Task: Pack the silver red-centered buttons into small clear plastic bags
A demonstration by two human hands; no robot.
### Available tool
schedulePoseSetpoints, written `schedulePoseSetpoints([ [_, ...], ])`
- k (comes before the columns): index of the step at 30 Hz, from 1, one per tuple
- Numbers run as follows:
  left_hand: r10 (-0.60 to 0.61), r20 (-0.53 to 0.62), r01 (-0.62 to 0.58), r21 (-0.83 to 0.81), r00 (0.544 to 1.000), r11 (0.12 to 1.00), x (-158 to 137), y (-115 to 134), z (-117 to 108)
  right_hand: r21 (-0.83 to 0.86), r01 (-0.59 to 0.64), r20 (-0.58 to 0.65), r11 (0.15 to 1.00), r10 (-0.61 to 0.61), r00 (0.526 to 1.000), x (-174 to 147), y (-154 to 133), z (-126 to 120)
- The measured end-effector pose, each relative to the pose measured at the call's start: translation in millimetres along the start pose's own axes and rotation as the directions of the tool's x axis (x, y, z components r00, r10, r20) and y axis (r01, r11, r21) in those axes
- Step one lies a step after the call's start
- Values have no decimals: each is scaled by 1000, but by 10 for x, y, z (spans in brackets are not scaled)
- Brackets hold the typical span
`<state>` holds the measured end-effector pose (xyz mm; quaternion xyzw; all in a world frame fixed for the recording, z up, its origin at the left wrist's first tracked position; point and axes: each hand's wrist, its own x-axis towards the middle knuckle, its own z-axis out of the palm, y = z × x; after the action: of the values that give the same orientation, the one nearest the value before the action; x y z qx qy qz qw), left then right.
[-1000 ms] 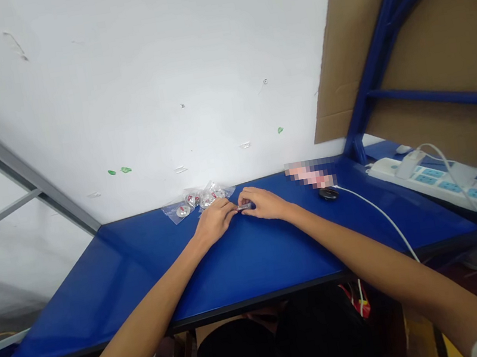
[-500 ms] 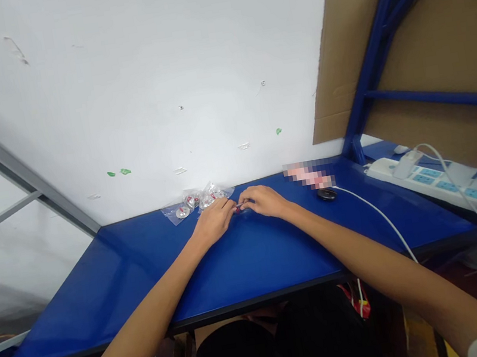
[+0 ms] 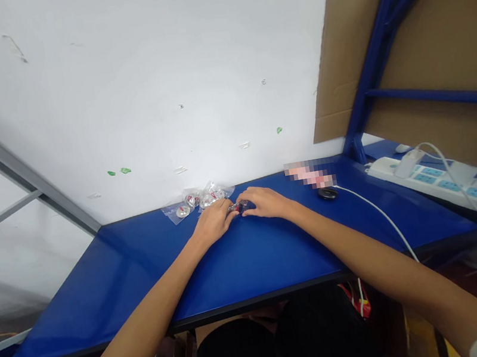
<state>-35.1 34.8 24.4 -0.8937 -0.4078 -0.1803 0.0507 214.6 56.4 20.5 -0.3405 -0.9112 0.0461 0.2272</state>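
Note:
Both my hands meet over the far middle of the blue table (image 3: pixel 251 261). Between them is a small clear plastic bag (image 3: pixel 238 207) with something red and shiny in it. My left hand (image 3: pixel 214 221) pinches its left end, and my right hand (image 3: pixel 264 203) has its fingers curled on the right end. Fingers partly hide the bag. Just left of my left hand lie several clear bags (image 3: pixel 211 195) holding round silvery pieces with red marks. One round piece (image 3: pixel 183 211) sits in a flat bag at the left of this group.
A pixelated pink object (image 3: pixel 310 174) and a black oval item (image 3: pixel 327 193) lie to the right, with a white cable (image 3: pixel 379 210). Further right is a white power strip (image 3: pixel 438 180). The white wall (image 3: pixel 201 57) rises behind the table.
My fingers have shifted on the small bag. The right fingers have spread a little, and more of the bag and its red content now shows between the hands.

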Motion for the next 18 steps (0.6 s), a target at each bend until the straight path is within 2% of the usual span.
schedulePoseSetpoints([
  [7,-24,41,26,-30,999,999,-9,-8,0,-6,-30,-6,1000,30,1000,6,-5,3],
  [18,2,44,2,-96,999,995,-12,-56,11,45,-66,-4,997,66,998,8,-18,-19],
])
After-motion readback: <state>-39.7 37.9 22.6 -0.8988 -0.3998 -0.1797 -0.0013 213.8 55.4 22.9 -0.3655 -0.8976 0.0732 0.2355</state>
